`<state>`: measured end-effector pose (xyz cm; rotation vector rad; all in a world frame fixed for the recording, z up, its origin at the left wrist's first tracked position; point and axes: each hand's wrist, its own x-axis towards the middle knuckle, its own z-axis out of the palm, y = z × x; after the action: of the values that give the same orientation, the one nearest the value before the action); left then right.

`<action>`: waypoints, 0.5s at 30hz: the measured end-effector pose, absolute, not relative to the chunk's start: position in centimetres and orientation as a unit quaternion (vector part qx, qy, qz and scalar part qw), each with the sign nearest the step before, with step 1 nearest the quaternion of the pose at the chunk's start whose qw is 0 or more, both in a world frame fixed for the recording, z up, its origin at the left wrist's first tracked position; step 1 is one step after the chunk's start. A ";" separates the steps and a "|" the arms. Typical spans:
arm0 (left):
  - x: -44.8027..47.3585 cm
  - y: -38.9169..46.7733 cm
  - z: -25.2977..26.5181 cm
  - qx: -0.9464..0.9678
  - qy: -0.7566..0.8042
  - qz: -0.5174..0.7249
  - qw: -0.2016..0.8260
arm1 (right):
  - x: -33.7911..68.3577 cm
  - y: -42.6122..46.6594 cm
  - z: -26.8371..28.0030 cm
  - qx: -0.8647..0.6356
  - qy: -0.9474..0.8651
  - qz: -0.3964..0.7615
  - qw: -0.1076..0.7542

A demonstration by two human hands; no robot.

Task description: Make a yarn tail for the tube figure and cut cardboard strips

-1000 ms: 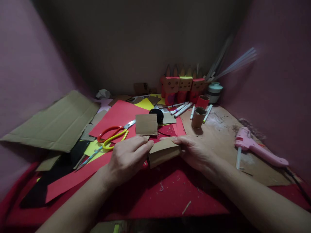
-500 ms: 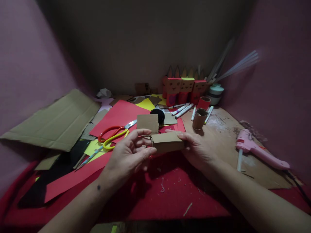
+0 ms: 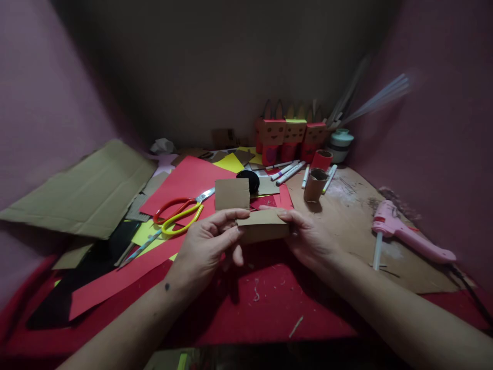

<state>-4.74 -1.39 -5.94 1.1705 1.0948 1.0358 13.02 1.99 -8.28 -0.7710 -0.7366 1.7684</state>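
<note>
Over red cloth [image 3: 277,324], 2 hands [image 3: 204,244] pinch 1 folded cardboard piece [image 3: 265,232] by its ends, 2 tubes [image 3: 314,187] standing beyond.

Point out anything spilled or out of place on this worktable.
A pale sliver and smaller shreds litter the red cloth, and whitish smears mark the brown board near the pink glue gun, like leftover mess; what left the smears is unclear.
</note>
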 end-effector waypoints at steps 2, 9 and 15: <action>-4.8 -1.3 -6.0 0.494 0.478 0.455 0.566 | 12.9 2.0 -8.2 -0.325 -0.289 0.739 0.515; -4.6 -0.8 -6.1 0.463 0.491 0.469 0.569 | 12.7 2.0 -8.2 -0.370 -0.231 0.742 0.510; -4.8 -0.4 -6.4 0.450 0.491 0.463 0.585 | 12.7 1.9 -8.5 -0.365 -0.262 0.734 0.509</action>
<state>-4.79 -0.40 -6.39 1.0492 1.1464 1.0797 12.75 1.91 -8.46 -0.8806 -0.6304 1.7695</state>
